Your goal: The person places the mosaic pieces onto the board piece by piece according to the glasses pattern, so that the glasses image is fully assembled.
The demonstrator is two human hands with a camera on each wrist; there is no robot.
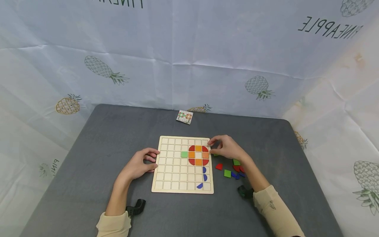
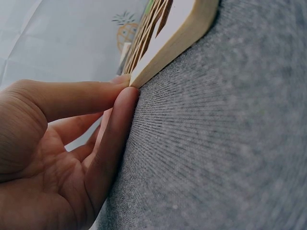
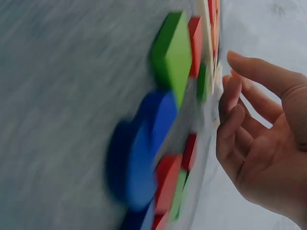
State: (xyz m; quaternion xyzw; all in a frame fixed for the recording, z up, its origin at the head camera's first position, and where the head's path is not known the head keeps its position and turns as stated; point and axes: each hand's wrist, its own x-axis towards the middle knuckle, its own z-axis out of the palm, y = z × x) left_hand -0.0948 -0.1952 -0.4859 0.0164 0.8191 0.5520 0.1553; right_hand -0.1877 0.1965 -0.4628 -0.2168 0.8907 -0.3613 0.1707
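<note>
beige sleeves were the nearest. the left hand pinched the left edge of the wooden grid board, which lay flat on the grey table. at the board's right edge, the right hand had its grip partly open, thumb apart from the fingers, with nothing visible inside; whether it touched the board, i could not tell. orange squares and red pieces formed a ring on the board.

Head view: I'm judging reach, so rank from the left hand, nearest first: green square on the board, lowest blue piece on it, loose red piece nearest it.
1. Green square, upper middle of the board.
2. Blue piece, board's lower right.
3. Red piece, on the table, right of the board.
</note>
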